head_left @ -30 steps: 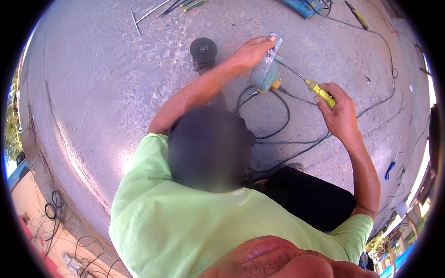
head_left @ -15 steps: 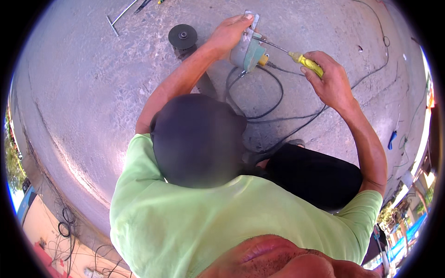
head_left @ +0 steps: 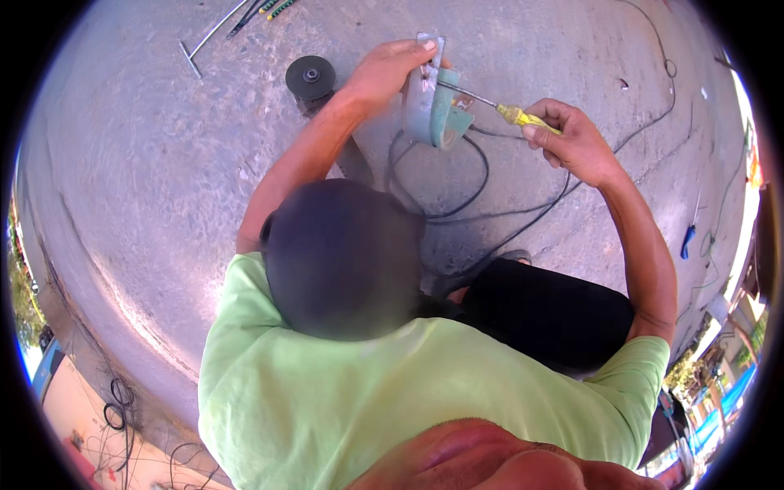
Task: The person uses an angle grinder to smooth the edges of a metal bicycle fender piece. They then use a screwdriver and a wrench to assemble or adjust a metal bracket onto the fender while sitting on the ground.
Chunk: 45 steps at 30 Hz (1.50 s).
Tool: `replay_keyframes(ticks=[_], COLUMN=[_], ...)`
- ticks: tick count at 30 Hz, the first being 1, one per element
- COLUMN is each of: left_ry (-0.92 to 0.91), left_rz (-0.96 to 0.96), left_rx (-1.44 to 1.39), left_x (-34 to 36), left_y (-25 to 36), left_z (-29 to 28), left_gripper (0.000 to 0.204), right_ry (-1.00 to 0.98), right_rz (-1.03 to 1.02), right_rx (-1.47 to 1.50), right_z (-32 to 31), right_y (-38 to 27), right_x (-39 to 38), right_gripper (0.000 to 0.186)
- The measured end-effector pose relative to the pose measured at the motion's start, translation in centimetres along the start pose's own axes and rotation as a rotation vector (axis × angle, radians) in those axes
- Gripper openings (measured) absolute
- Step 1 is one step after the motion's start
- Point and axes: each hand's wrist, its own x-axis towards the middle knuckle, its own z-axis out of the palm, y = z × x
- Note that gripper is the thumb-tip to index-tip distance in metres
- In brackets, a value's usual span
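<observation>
my left thumb presses a flat metal plate (head_left: pixel 430 62); my left hand's (head_left: pixel 384 75) other fingers are hidden. the rounded grey-green housing (head_left: pixel 443 113) behind sits well in from the rough concrete floor's (head_left: pixel 180 163) left edge; i cannot tell if it touches. my right hand (head_left: pixel 572 140) grips a yellow-handled screwdriver (head_left: pixel 525 118), tip obscured.

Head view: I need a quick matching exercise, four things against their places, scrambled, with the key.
1. yellow-handled screwdriver
2. grey-and-green part
3. blue-handled tool
4. black disc

A. on the floor, far right
B. left of the left hand
C. in the right hand
D. held in the left hand

Pairs: 1-C; 2-D; 3-A; 4-B
</observation>
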Motion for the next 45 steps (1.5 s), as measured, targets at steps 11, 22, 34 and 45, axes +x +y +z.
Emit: replay_keyframes(ticks=[11, 22, 34, 45], left_ry=[0.042, -0.082, 0.105, 0.044], left_rz=[0.168, 0.012, 0.237, 0.049], left_rx=[0.036, -0.567, -0.366, -0.533], left_x=[1.0, 1.8, -0.4, -0.4], left_y=[-1.0, 2.4, 2.9, 0.2], left_z=[-1.2, 2.2, 1.7, 1.1], left_gripper=[0.039, 0.042, 0.038, 0.028], right_ry=[0.286, -0.184, 0.111, 0.096], right_rz=[-0.050, -0.380, -0.388, -0.050], right_rx=[-0.466, -0.099, 0.071, 0.005], right_z=[-6.0, 3.8, 6.5, 4.0], right_y=[11.0, 0.5, 2.7, 2.1], right_x=[3.7, 5.5, 7.5, 11.1], right_gripper=[0.053, 0.071, 0.059, 0.054])
